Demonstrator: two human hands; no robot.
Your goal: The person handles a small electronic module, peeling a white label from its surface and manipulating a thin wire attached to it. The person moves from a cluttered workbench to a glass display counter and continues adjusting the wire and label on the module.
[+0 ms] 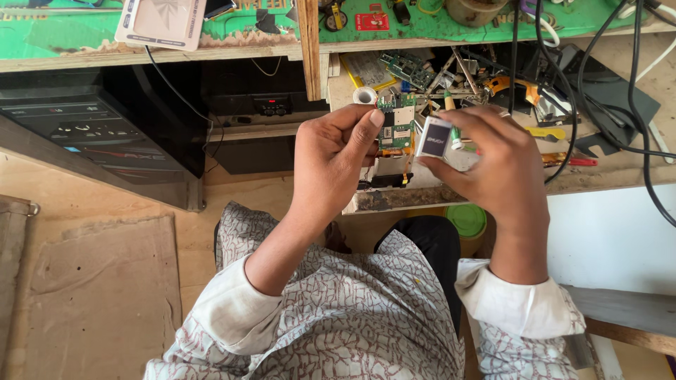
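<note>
My left hand (331,158) grips a small green circuit board (396,127) by its left edge, holding it upright in front of me. My right hand (493,158) pinches a small flat rectangular battery (434,137), dark with a white border, right next to the board's right side. A green-tipped pen-like tool (451,127) also sticks up from between my right fingers. Both hands hover above the front edge of a cluttered wooden bench.
The bench (605,176) holds several tools, circuit boards, a tape roll (364,95) and black cables (627,119). A green-topped upper shelf (436,28) runs along the top. Black electronic boxes (91,134) stand at left; a green lid (466,219) sits below the bench.
</note>
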